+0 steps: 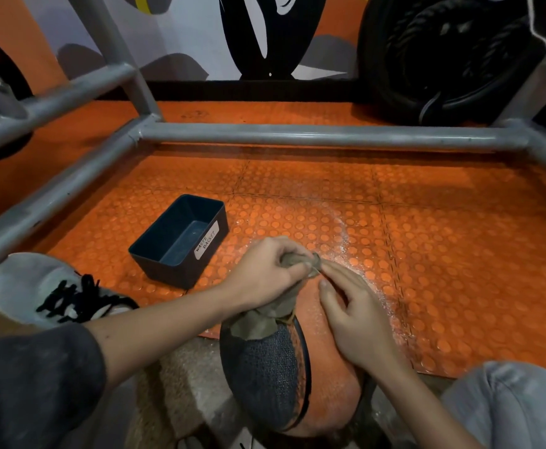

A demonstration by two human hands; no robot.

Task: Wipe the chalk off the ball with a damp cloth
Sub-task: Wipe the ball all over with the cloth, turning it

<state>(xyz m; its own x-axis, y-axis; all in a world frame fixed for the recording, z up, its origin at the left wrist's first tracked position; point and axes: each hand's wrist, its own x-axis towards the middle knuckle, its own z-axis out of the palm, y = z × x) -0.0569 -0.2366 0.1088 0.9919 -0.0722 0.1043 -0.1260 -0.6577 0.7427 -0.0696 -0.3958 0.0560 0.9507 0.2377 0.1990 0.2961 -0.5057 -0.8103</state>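
Observation:
An orange and dark grey ball [330, 380] with a black seam sits low in the middle of the view, close to my body. A crumpled olive-brown cloth [273, 311] lies draped over its top. My left hand [265, 273] grips the cloth's upper end at the far side of the ball. My right hand [352, 315] rests on the ball's orange top with straight fingers, its fingertips touching the cloth. White chalk dust speckles the ball's orange panel and the floor beside it.
A dark bin [181, 238] labelled "waste basket" stands on the orange studded floor mat [443, 254] to the left. Grey metal frame tubes [297, 134] cross ahead and to the left. My shoe [54, 290] is at left, a black tyre [443, 53] at the back right.

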